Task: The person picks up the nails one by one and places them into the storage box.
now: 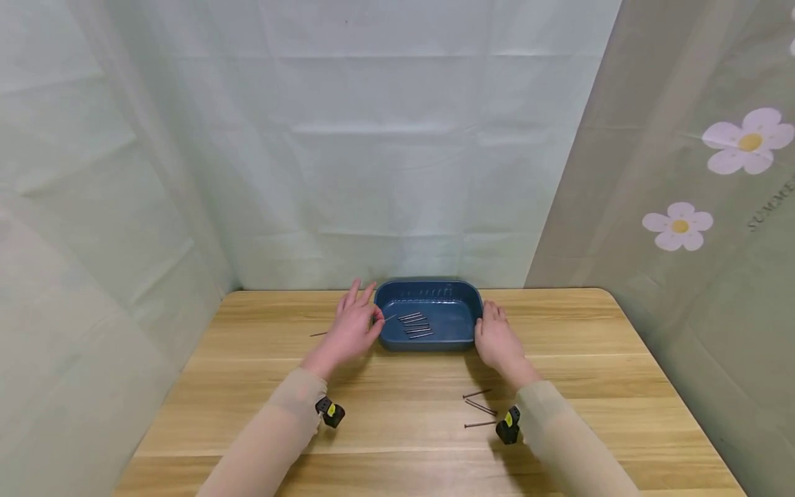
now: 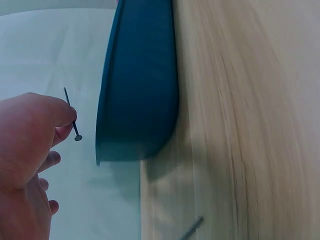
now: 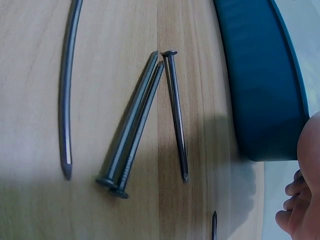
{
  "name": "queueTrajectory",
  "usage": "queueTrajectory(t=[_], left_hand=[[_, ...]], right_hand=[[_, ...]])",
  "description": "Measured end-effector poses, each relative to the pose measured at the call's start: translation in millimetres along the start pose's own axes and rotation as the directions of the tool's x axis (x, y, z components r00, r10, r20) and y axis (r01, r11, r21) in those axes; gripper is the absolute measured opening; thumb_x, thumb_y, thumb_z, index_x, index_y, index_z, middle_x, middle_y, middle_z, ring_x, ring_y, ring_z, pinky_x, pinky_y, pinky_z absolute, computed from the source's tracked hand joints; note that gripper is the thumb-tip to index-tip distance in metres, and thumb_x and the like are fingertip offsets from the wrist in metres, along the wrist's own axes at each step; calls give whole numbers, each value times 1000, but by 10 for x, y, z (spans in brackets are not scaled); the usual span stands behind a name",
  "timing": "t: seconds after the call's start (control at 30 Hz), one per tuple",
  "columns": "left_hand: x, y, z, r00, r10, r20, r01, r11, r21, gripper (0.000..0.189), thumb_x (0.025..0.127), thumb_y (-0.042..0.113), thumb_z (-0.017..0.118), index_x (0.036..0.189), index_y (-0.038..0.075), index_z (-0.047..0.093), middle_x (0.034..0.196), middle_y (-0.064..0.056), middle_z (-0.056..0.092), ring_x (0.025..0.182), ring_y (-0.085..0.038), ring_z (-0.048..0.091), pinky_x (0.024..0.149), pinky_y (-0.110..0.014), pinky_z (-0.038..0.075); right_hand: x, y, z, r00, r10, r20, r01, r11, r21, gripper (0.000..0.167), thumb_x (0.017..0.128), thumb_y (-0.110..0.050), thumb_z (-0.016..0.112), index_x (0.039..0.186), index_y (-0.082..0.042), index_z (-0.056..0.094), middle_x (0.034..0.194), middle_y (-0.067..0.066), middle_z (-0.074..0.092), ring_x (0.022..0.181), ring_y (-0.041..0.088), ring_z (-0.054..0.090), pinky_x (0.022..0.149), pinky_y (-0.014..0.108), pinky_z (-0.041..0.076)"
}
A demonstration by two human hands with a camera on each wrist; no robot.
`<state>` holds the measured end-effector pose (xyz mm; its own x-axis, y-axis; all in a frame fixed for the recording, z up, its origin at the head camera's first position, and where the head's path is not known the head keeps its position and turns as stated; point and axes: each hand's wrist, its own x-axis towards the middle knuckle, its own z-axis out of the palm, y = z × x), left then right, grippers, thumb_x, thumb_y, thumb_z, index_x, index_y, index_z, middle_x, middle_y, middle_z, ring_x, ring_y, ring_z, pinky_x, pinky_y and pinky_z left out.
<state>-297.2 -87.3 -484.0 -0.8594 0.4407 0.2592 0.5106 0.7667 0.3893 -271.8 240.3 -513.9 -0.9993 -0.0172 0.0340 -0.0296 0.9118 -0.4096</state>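
My left hand [image 1: 357,324] is over the left rim of a blue rectangular tray [image 1: 428,345]. Between its thumb and forefinger it pinches a thin nail [image 2: 72,115], whose head points downward in the left wrist view; the other fingers are spread. Inside the tray, several nails [image 1: 416,324] lie side by side toward the left. My right hand [image 1: 499,343] holds the tray's right end, thumb at the rim and fingers along the outside. One more nail [image 1: 318,334] rests on the table left of the tray, partly behind the left hand.
Several loose nails [image 3: 130,130] lie on the wooden table [image 1: 397,421], close to the right wrist and in front of the tray. A pale curtain [image 1: 385,172] hangs directly behind the table's back edge. Black wrist cameras [image 1: 330,412] sit at both cuffs.
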Motion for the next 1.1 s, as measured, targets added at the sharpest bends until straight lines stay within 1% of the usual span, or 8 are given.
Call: queueTrajectory(t=[0.1,0.3,0.5,0.63,0.77,0.93,1.03,1.1], left_hand=[[35,36,37,1000,6,0,-6,1000,-6,14,103,17,72,90,15,69,170,-24,34,162,-49,6,124,-72,15],[99,110,100,999,-22,23,22,1000,-6,13,104,19,72,91,16,72,172,-22,30,163,-46,0,125,-69,14],[166,171,164,998,-39,45,38,999,26,14,103,22,71,90,19,74,174,-20,27,163,-44,-3,126,-67,14],[202,206,192,998,-38,45,36,998,47,15,102,22,73,88,19,74,173,-22,27,163,-46,-4,125,-69,16],[251,233,217,999,-33,42,30,997,65,17,100,22,76,84,20,73,173,-23,28,162,-50,0,124,-69,17],[348,245,257,998,-54,34,50,992,118,21,99,19,77,78,19,71,173,-23,28,161,-53,5,124,-70,18],[427,245,286,996,-78,35,71,985,158,22,100,18,75,78,18,71,174,-22,25,161,-52,4,125,-70,16],[483,247,306,996,-84,42,75,978,196,22,100,17,74,78,16,72,174,-23,25,161,-51,3,125,-69,16]], right_hand=[[0,-3,3,1000,-9,-2,9,1000,-10,60,113,-17,33,158,21,23,167,38,27,155,55,23,128,58,21],[-6,9,9,1000,-17,-5,17,1000,-12,59,113,-16,33,157,22,24,165,39,28,155,56,24,127,59,22],[-6,15,13,1000,-9,-15,9,1000,-9,59,113,-17,33,158,21,24,166,38,28,155,55,25,127,58,23],[-7,4,8,1000,-8,-19,8,1000,4,59,113,-18,34,158,20,24,166,38,28,155,55,25,127,58,24],[-9,4,-4,1000,-6,-18,6,1000,-6,60,113,-18,35,158,20,24,166,38,29,155,55,26,127,58,24],[-3,5,-11,1000,-12,-16,12,1000,-9,60,113,-17,35,157,21,24,166,39,28,155,55,26,127,58,24],[4,2,-2,1000,-16,-15,16,1000,-13,59,113,-17,34,157,22,24,165,39,28,155,55,26,127,58,24],[7,-1,4,1000,-16,-13,16,1000,-11,59,113,-17,34,157,22,24,165,39,29,154,55,26,127,58,24]])
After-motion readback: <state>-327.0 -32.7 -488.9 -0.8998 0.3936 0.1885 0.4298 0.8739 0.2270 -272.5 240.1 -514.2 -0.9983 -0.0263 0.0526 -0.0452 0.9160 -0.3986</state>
